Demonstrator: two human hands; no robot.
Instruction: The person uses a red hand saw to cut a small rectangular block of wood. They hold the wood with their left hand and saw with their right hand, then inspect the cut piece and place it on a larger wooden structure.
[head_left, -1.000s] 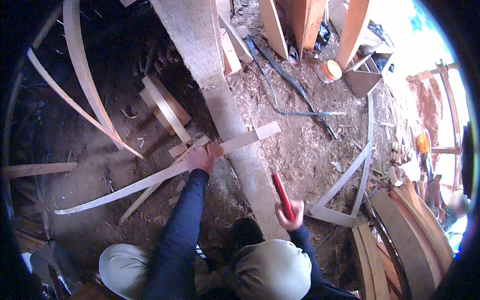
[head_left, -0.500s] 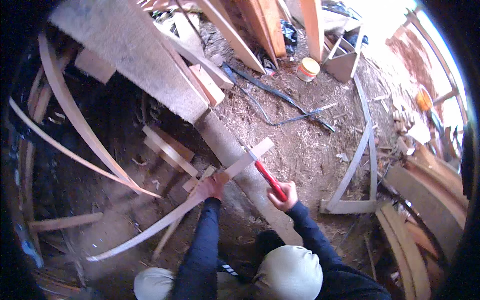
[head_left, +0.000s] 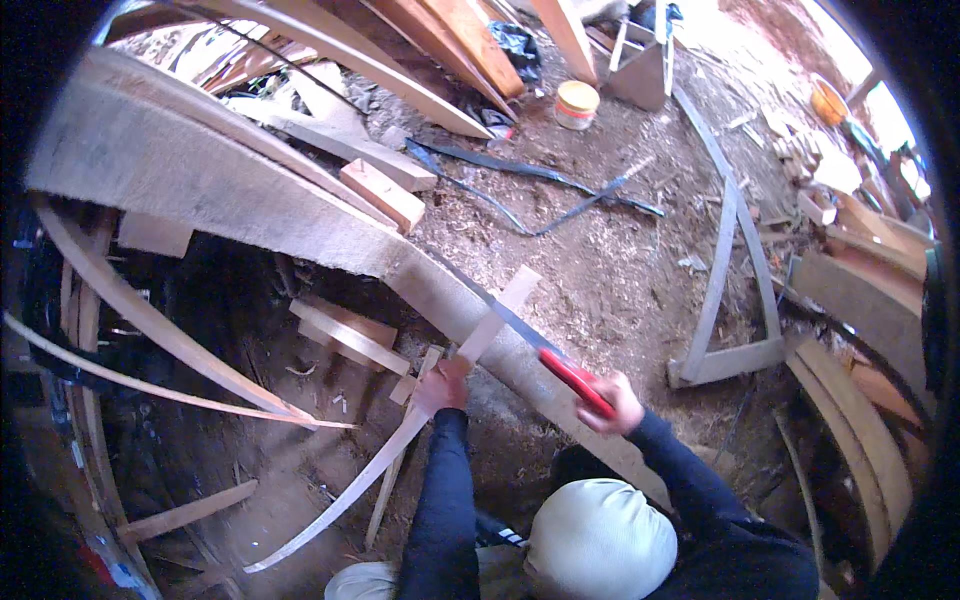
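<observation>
My left hand (head_left: 443, 388) is closed around a curved strip of wood (head_left: 390, 450) and holds it across a long beam (head_left: 440, 295). The strip's far end sticks out past the beam; its tapering tail hangs toward the lower left. My right hand (head_left: 612, 402) grips the red handle of a hand saw (head_left: 574, 380). The saw's dark, narrow blade lies across the strip near its far end and points away to the upper left. I cannot tell how deep a cut there is.
Thick planks (head_left: 200, 175) continue the beam toward the upper left. Behind it lie a wood block (head_left: 383, 195), a dark strap (head_left: 530, 170) and a yellow-lidded tub (head_left: 576, 105) on shaving-strewn ground. A wooden triangular frame (head_left: 725, 270) lies at right; curved boards (head_left: 840, 430) stand beyond it.
My right hand has drawn the saw back toward me, and more of the blade shows. The left hand keeps its hold on the strip. The whole view has shifted somewhat.
</observation>
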